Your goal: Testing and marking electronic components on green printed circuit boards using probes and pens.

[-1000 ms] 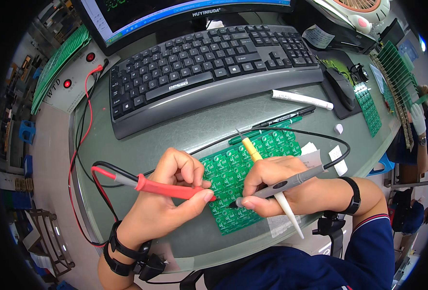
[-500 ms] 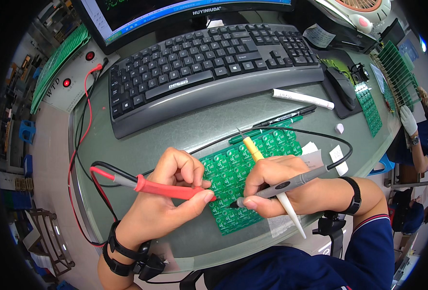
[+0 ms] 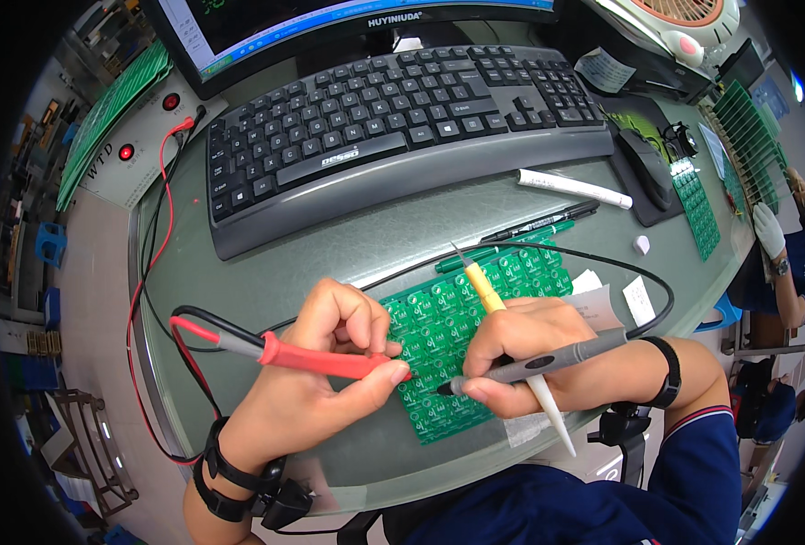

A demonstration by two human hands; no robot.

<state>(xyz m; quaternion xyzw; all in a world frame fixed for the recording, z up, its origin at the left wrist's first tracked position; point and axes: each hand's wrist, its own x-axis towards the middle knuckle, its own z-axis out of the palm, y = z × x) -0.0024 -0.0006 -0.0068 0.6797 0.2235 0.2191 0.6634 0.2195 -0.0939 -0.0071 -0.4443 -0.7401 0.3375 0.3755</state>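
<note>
My left hand [image 3: 325, 363] grips a red test probe [image 3: 321, 357], its tip over the left part of a green circuit board panel [image 3: 448, 336]. Closed around a grey test probe [image 3: 548, 360], my right hand [image 3: 534, 350] holds the dark tip at the panel's surface, a short way right of the red one. Whether either tip touches the board I cannot tell. A yellow-and-white craft knife [image 3: 482, 285] with a thin blade is also tucked in my right hand, blade pointing away from me. Both hands partly cover the panel, which lies flat on the grey-green table [image 3: 266, 272].
Beyond the panel are pens [image 3: 543, 223], a white rolled tube [image 3: 575, 188], a black keyboard [image 3: 393, 136] and a monitor [image 3: 357, 23]. A mouse [image 3: 645, 168] lies right. Probe cables run to a tester box [image 3: 143, 136] at left. A co-worker's gloved hand [image 3: 769, 231] shows far right.
The view has shifted slightly. My right hand and the grey probe have moved a little relative to the panel, while my left hand keeps nearly the same place and grip.
</note>
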